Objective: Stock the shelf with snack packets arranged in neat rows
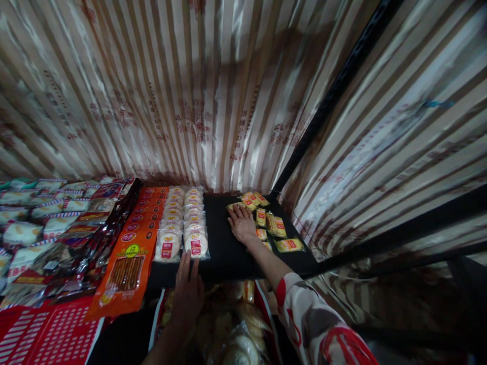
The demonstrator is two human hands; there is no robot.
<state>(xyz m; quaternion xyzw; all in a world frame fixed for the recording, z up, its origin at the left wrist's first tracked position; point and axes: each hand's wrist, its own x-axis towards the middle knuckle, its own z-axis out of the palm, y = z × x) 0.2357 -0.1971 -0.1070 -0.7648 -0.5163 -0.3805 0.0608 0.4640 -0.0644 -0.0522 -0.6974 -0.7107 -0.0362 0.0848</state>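
On the black shelf [218,238] lie loose yellow snack packets [277,224], several of them in an uneven group at the right end. My right hand [241,222] reaches over this group with its fingers spread, laid on or just above the packets at its left side; part of a packet is hidden under it. Two rows of round white cakes in clear wrappers [196,242] stand overlapped to the left. Close to the front cake of the right-hand row is my left hand [188,286], its fingers stretched out and the fingertips at the wrapper's lower edge.
Orange snack bags [127,263] overlap in a row further left, beside dark red packs [85,253] and white packets [23,233]. Below the shelf stands a box of clear-wrapped food [232,324]; a red basket [49,329] is at lower left. Black frame bars [323,116] and striped sheeting [213,101] surround the shelf.
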